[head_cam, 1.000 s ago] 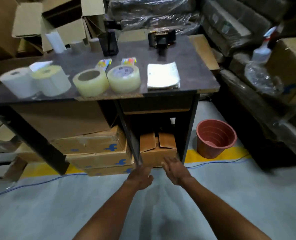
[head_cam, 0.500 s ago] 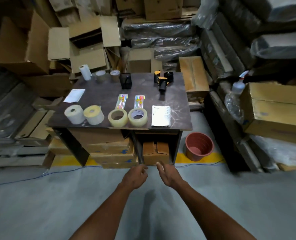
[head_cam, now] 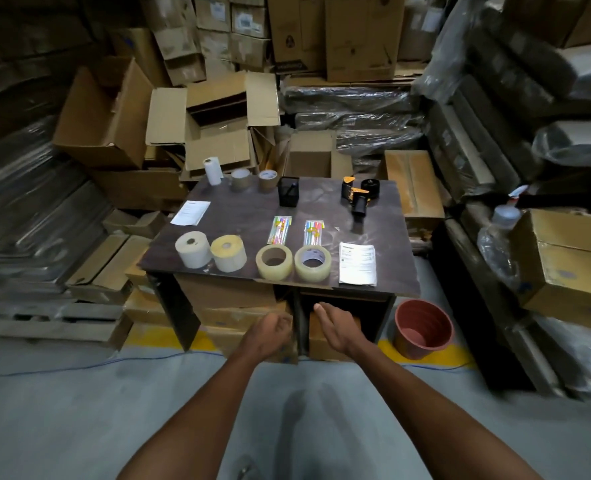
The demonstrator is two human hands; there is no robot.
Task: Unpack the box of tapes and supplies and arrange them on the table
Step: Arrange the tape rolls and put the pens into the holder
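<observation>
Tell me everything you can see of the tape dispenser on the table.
The tape dispenser is a handheld gun type, black with an orange-yellow body panel. A black roll or hub sits at its right end and a dark handle points toward the near edge. It looks like plastic. It lies on the dark table near the far right corner, apart from the other supplies. Nothing touches it; both hands are well short of it. Whether tape is loaded cannot be told.

Both forearms bare, no sleeves in view; left grip (head_cam: 270, 332) & right grip (head_cam: 337, 327) bare, ungloved.
</observation>
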